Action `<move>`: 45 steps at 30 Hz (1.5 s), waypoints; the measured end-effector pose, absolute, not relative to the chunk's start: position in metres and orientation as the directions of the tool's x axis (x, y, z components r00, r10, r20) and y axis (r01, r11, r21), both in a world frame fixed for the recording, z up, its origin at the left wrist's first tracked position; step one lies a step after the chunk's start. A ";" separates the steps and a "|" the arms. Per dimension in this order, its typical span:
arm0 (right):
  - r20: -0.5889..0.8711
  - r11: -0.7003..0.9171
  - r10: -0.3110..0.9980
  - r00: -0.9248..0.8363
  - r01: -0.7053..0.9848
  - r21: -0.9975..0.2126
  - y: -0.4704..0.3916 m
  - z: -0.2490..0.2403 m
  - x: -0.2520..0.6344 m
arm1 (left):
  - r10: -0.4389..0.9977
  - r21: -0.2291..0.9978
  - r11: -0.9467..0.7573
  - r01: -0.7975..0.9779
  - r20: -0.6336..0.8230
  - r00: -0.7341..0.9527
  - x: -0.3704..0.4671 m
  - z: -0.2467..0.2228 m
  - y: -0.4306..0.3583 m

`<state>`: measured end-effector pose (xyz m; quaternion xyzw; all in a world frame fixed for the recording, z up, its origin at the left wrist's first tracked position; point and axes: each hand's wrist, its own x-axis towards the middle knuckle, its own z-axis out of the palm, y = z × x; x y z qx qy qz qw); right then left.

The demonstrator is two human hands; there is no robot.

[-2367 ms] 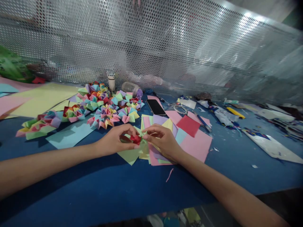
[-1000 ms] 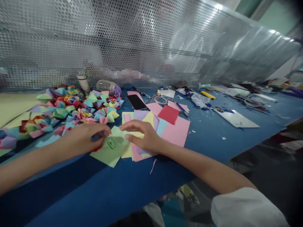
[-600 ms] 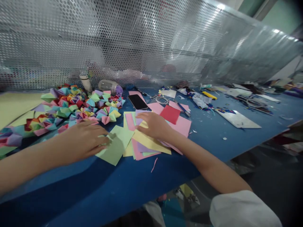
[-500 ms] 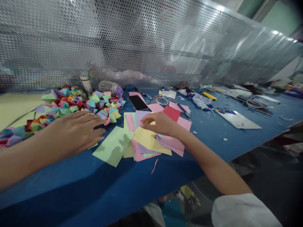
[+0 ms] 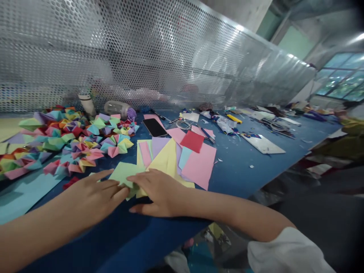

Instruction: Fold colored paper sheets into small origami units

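Note:
A light green sheet of paper [image 5: 122, 171] lies in front of me, its near part hidden by my fingers. My left hand [image 5: 98, 199] is at the sheet's left edge, palm down, with fingers loosely stretched and apart. The fingers of my right hand [image 5: 160, 193] rest on the sheet's right side, while its thumb points out below, apart from them. Just behind my right hand, a yellow sheet [image 5: 166, 161] tops a loose pile with a pink sheet [image 5: 199, 167], a lilac sheet [image 5: 159, 145] and a small red sheet [image 5: 192, 141].
Many folded paper pieces [image 5: 74, 136] are heaped at the left, near a pale blue sheet [image 5: 25, 197]. A phone [image 5: 154, 127], a clear jar [image 5: 116, 109] and a white bottle [image 5: 87, 104] stand or lie behind. Scraps and a white board [image 5: 263, 144] lie right. A perforated metal screen [image 5: 159, 57] borders the table.
My right hand has come down from above the pile to the green sheet. My left hand has moved nearer to that sheet and lower. The camera view has shifted right.

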<state>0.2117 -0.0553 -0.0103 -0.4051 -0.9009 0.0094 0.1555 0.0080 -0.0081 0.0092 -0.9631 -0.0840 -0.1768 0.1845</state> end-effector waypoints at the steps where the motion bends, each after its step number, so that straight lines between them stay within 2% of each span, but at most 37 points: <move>1: 0.272 0.681 0.726 -0.631 0.716 -0.156 -0.051 -0.009 0.214 | 0.101 -0.320 -0.919 0.231 0.376 0.921 0.005 0.010 -0.009; 4: 0.309 0.750 0.646 -0.698 0.656 -0.085 -0.048 0.005 0.230 | 0.099 -0.226 -0.942 0.249 0.522 0.848 -0.004 0.013 -0.018; 5: 0.353 0.769 0.612 -0.708 0.637 -0.056 -0.049 0.013 0.240 | 0.099 -0.190 -0.952 0.238 0.546 0.832 -0.006 0.012 -0.022; 6: 0.485 0.731 0.612 -0.625 0.681 -0.047 -0.051 0.021 0.253 | 0.084 -0.171 -0.961 0.219 0.572 0.816 -0.006 0.010 -0.027; 8: 0.734 0.477 0.611 -0.298 0.878 -0.040 -0.054 0.032 0.287 | 0.009 -0.164 -0.978 0.126 0.573 0.819 -0.001 0.003 -0.033; 10: 0.844 0.190 0.534 -0.049 0.980 -0.063 -0.052 0.034 0.325 | -0.034 -0.141 -0.989 0.040 0.482 0.876 0.008 -0.006 -0.035; 11: 0.800 0.128 0.600 -0.036 0.991 -0.050 -0.049 0.031 0.343 | -0.050 -0.080 -0.997 -0.020 0.392 0.919 0.013 -0.011 -0.034; 13: 0.502 0.164 0.854 -0.140 0.986 -0.004 -0.041 0.018 0.373 | 0.087 0.152 -0.987 0.043 0.299 0.950 0.020 -0.018 -0.030; 16: 0.275 0.210 0.942 -0.194 0.977 -0.028 -0.039 0.002 0.393 | 0.134 0.277 -0.960 0.046 0.309 0.942 0.023 -0.022 -0.024; 19: 0.341 0.132 0.935 -0.096 0.988 -0.082 -0.059 0.000 0.385 | 0.122 0.282 -0.959 0.031 0.311 0.943 0.021 -0.020 -0.024; 21: 0.270 0.163 0.954 -0.129 0.980 -0.110 -0.081 0.000 0.374 | 0.116 0.276 -0.961 0.031 0.298 0.948 0.020 -0.017 -0.025; 23: 0.195 0.222 0.960 -0.203 0.971 -0.083 -0.101 -0.005 0.364 | 0.117 0.274 -0.961 0.036 0.284 0.952 0.021 -0.016 -0.026; 25: 0.188 0.232 0.958 -0.216 0.971 -0.064 -0.112 -0.012 0.359 | 0.122 0.283 -0.958 0.040 0.278 0.953 0.022 -0.016 -0.027; 29: 0.321 0.246 0.919 -0.230 0.969 -0.011 -0.108 -0.017 0.356 | 0.176 0.385 -0.921 0.065 0.261 0.949 0.022 -0.014 -0.028; 32: 0.454 0.294 0.865 -0.215 0.949 -0.111 -0.094 -0.003 0.341 | 0.241 0.514 -0.855 0.066 0.281 0.929 0.019 -0.007 -0.029; 34: 0.581 0.342 0.794 -0.178 0.922 -0.184 -0.086 0.009 0.319 | 0.282 0.627 -0.778 0.034 0.301 0.911 0.017 -0.002 -0.030; 35: 0.626 0.403 0.748 -0.219 0.900 -0.167 -0.082 0.014 0.306 | 0.323 0.692 -0.721 0.025 0.304 0.896 0.015 0.000 -0.030; 37: 0.680 0.571 0.618 -0.395 0.820 -0.043 -0.077 0.023 0.277 | 0.431 0.840 -0.542 -0.027 0.305 0.849 0.015 0.002 -0.031; 39: 0.615 0.676 0.508 -0.603 0.721 0.149 -0.070 0.028 0.250 | 0.506 0.957 -0.216 -0.195 0.280 0.816 0.016 0.001 -0.030; 41: 0.549 0.715 0.385 -0.742 0.616 0.331 -0.059 0.028 0.229 | 0.601 0.936 0.127 -0.328 0.191 0.776 0.019 -0.003 -0.027; 42: 0.510 0.721 0.347 -0.787 0.571 0.391 -0.052 0.027 0.222 | 0.651 0.899 0.232 -0.372 0.141 0.746 0.021 -0.005 -0.024; 45: 0.411 0.760 0.325 -0.852 0.494 0.423 -0.030 0.020 0.213 | 0.732 0.821 0.404 -0.404 -0.026 0.680 0.023 -0.012 -0.011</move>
